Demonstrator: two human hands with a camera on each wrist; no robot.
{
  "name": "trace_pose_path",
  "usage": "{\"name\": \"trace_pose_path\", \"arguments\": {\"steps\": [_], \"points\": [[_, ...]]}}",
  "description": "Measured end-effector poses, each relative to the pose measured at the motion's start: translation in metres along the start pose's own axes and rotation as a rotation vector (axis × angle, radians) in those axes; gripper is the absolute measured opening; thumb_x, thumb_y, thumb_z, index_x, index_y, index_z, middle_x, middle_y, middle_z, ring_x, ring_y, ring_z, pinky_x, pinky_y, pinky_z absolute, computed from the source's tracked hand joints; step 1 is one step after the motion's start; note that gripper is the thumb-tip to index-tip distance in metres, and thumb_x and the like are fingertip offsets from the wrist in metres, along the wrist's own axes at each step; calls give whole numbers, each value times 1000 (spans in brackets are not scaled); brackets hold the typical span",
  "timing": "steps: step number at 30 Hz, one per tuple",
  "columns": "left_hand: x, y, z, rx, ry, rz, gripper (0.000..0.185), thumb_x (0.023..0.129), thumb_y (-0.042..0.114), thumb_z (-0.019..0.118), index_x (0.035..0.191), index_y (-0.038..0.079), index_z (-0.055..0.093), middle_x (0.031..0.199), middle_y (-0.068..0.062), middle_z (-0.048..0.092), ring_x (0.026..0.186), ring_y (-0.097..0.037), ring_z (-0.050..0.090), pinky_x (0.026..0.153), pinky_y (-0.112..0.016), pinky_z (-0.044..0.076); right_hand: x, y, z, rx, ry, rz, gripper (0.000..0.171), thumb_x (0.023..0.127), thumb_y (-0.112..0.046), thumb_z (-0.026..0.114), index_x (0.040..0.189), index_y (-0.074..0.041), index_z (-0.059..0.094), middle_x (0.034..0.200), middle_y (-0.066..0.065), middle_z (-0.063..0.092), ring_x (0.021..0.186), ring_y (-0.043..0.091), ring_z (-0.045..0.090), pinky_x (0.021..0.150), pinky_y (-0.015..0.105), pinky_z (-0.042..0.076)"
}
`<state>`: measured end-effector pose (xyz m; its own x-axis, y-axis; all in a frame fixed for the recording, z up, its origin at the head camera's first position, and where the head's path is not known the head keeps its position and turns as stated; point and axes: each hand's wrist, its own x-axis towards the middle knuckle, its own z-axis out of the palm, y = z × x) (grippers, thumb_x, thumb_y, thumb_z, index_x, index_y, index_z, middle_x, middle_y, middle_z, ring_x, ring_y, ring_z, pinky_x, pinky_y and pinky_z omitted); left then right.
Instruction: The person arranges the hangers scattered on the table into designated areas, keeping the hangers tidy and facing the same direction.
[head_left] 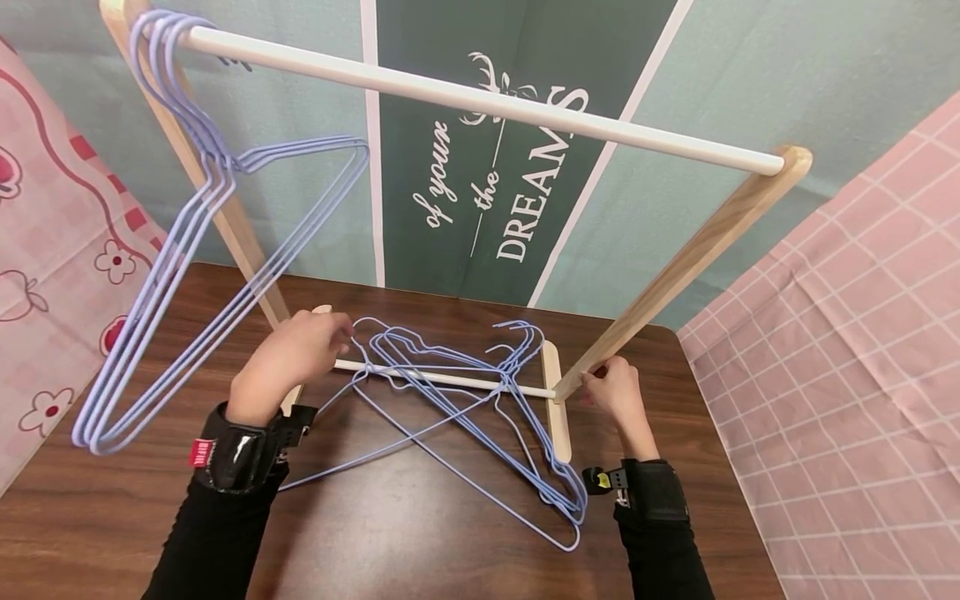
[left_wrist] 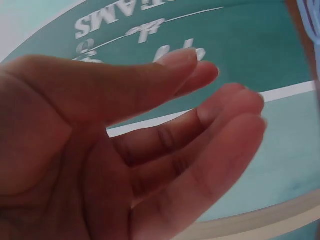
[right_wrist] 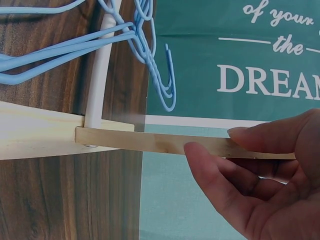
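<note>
My left hand [head_left: 288, 360] hovers by the left foot of a wooden rack, close to the hook of a loose blue hanger. In the left wrist view its thumb and fingers curve loosely apart, with nothing between them. My right hand [head_left: 618, 390] pinches the rack's right wooden upright [head_left: 682, 258] near its bottom, thumb on one side and fingers on the other, as the right wrist view shows. A tangled pile of blue wire hangers [head_left: 507, 379] lies across the lower white rail [head_left: 457, 382]. Several matching hangers [head_left: 217, 162] hang at the left end of the top rail [head_left: 480, 102].
The rack stands on a brown wood-grain table [head_left: 360, 533], and its right foot [head_left: 558, 433] lies beside the pile. Behind hangs a green curtain [head_left: 465, 267] with white lettering. Pink patterned cloth [head_left: 45, 250] borders the left, and pink checked cloth [head_left: 847, 333] the right.
</note>
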<state>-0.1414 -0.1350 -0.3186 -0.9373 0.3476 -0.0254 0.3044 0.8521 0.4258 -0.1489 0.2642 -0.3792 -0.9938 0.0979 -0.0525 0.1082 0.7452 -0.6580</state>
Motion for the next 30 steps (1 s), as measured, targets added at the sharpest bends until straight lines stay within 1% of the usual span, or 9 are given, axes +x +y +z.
{"name": "trace_pose_path", "arguments": {"steps": [3, 5, 10, 15, 20, 26, 30], "points": [[4, -6, 10, 1, -44, -16, 13, 83, 1, 58, 95, -2, 62, 86, -13, 64, 81, -32, 59, 70, -43, 45, 1, 0, 0, -2, 1, 4, 20, 87, -2, 55, 97, 16, 56, 70, 21, 60, 49, 19, 60, 52, 39, 50], [6, -10, 17, -1, -66, -24, 13, 82, 0, 58, 94, -2, 62, 84, -12, 64, 78, -30, 59, 67, -42, 45, 1, 1, 0, -1, 2, 2, 20, 87, -1, 55, 97, 16, 56, 70, 22, 60, 49, 19, 60, 52, 41, 50], [10, -20, 31, -27, -103, -49, 10, 79, -1, 57, 88, -1, 61, 80, -12, 62, 74, -29, 57, 65, -41, 45, 1, 0, 1, 2, 4, -3, 21, 87, -1, 55, 97, 16, 56, 74, 25, 60, 49, 19, 61, 50, 38, 50], [13, -32, 44, -62, -127, -78, 11, 77, 1, 58, 87, -2, 60, 78, -14, 59, 70, -26, 54, 63, -39, 43, 1, 0, 1, 5, 5, 1, 21, 87, -1, 55, 98, 16, 56, 75, 25, 60, 50, 20, 61, 52, 39, 50], [17, -42, 54, -53, -151, -85, 13, 73, 1, 58, 84, -2, 62, 77, -14, 58, 66, -24, 50, 61, -36, 41, 1, -1, 0, 7, 4, 0, 22, 87, -1, 54, 100, 17, 55, 77, 27, 59, 50, 20, 61, 51, 39, 50], [23, -52, 64, -40, -225, -104, 9, 75, 1, 57, 81, -2, 62, 76, -13, 58, 67, -24, 50, 61, -35, 41, 1, 0, 1, 12, 8, 7, 22, 87, -1, 54, 100, 17, 55, 77, 27, 59, 51, 21, 61, 53, 40, 51], [24, -56, 72, -71, -233, -133, 5, 78, 1, 56, 79, -1, 60, 73, -12, 56, 62, -22, 51, 56, -32, 41, 1, 0, 2, 10, 8, 13, 21, 87, -1, 54, 99, 16, 55, 74, 24, 59, 50, 19, 60, 51, 38, 50]]}}
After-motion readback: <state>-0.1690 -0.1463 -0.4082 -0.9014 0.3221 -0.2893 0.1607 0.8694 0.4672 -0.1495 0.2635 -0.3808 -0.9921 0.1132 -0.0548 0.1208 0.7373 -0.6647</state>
